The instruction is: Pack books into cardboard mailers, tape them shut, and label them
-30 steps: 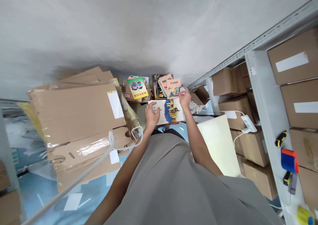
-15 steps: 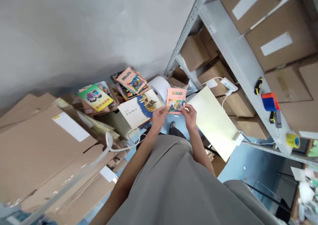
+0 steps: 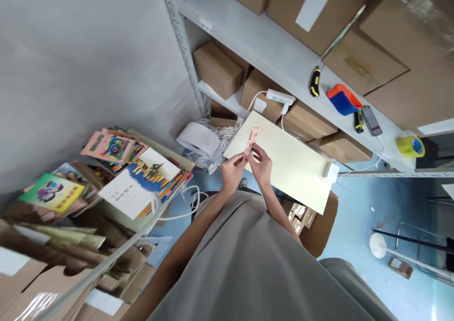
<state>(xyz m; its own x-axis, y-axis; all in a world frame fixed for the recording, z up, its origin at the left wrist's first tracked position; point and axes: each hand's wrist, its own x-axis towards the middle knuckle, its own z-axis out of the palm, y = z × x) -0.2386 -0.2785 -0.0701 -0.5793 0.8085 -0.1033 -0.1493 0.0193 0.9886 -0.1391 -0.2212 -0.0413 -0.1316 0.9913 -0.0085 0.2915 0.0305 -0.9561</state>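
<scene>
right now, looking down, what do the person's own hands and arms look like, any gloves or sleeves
The left hand and right hand are gloveless. The left forearm and right forearm show no sleeve, and I see no watch or band on either wrist. A plain grey top covers the torso.

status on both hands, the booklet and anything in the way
Left hand and right hand both gripping pink booklet. Booklet tilted, seen nearly edge-on. Nothing seen blocking; white cable off to the left.

The head camera looks forward and down at left hand (image 3: pixel 233 173) and right hand (image 3: pixel 261 169), seemingly tilted.
</scene>
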